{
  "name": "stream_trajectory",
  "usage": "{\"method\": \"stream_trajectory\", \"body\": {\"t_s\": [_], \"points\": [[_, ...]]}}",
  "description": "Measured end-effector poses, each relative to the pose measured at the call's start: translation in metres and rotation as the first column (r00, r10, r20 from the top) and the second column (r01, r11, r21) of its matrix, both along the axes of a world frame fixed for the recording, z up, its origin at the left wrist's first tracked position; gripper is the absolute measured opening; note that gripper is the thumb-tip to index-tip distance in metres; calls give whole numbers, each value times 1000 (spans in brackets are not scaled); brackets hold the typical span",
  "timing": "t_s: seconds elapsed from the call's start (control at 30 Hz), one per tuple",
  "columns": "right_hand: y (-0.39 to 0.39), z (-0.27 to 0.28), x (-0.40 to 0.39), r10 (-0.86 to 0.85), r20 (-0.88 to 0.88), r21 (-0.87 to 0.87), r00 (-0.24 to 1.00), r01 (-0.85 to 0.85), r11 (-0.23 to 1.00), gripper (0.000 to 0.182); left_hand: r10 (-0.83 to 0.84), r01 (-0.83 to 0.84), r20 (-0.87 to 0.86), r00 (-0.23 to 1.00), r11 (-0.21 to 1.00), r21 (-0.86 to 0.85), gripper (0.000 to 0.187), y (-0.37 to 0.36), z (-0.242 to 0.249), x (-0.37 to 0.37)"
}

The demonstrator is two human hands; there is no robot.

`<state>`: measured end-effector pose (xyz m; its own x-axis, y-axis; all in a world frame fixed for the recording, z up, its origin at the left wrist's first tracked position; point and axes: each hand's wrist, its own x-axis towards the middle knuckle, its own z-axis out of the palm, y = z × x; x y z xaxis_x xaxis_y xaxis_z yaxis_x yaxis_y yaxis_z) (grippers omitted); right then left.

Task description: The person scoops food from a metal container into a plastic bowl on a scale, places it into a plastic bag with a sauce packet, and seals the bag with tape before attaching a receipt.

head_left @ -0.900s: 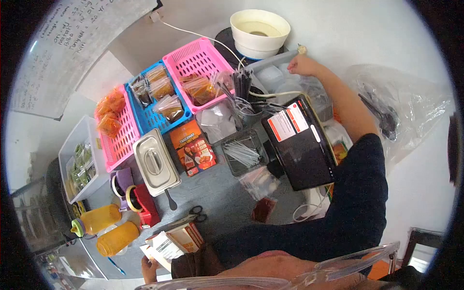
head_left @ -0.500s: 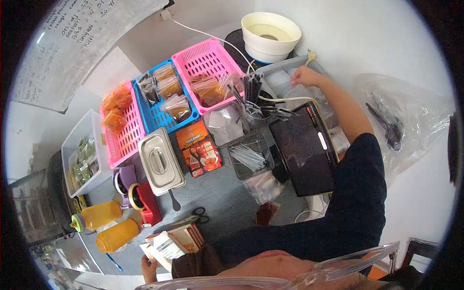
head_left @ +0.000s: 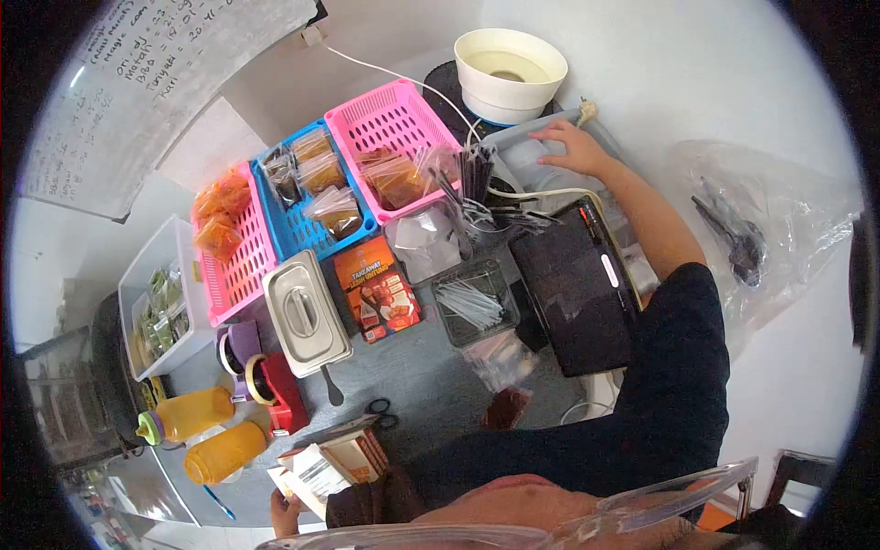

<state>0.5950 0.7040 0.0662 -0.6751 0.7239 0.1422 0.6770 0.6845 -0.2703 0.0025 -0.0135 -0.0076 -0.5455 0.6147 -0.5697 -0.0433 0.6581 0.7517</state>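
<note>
My right hand (head_left: 573, 149) reaches over a grey bin (head_left: 614, 137) at the upper right, fingers apart, with nothing visible in it. Clear plastic containers (head_left: 522, 158) lie inside this bin, partly hidden by the hand and arm. At the lower left, my left hand (head_left: 285, 513) grips the edge of an orange-and-white cardboard box (head_left: 359, 456). A printed white slip (head_left: 321, 472) lies on top of the box. My sleeve hides part of the box.
Pink (head_left: 385, 115) and blue (head_left: 298, 215) baskets hold sauce bags. Nearby are a dark tablet (head_left: 573, 289), a steel lidded container (head_left: 302, 312), black cutlery (head_left: 477, 183), scissors (head_left: 381, 412), tape dispensers (head_left: 280, 394) and sauce bottles (head_left: 225, 452).
My right hand has shifted slightly left over the grey bin, and its fingers have spread from a more closed shape. My left hand still grips the cardboard box.
</note>
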Motion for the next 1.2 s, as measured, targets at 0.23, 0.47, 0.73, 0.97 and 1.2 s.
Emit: {"method": "stream_trajectory", "body": {"t_s": [0.23, 0.47, 0.73, 0.97, 1.2], "points": [[7, 15, -37, 226, 353, -30, 908, -231, 973, 55, 27, -27, -20, 999, 1000, -1, 51, -2, -3, -1], [10, 23, -56, 221, 501, -6, 837, -252, 968, 66, 49, -48, 23, 999, 998, -27, 51, 9, 10, 8], [19, 26, -56, 144, 467, -125, 872, -97, 987, 69, 76, -75, 22, 997, 997, -35, 50, 31, 35, 28], [18, 37, -33, 62, 165, -148, 984, -38, 988, 67, 64, -65, 73, 995, 998, 14, 51, 35, 39, 29], [6, 57, -43, 103, 43, -193, 994, -93, 977, 65, 47, -46, 55, 997, 999, -24, 52, 44, 47, 31]]}}
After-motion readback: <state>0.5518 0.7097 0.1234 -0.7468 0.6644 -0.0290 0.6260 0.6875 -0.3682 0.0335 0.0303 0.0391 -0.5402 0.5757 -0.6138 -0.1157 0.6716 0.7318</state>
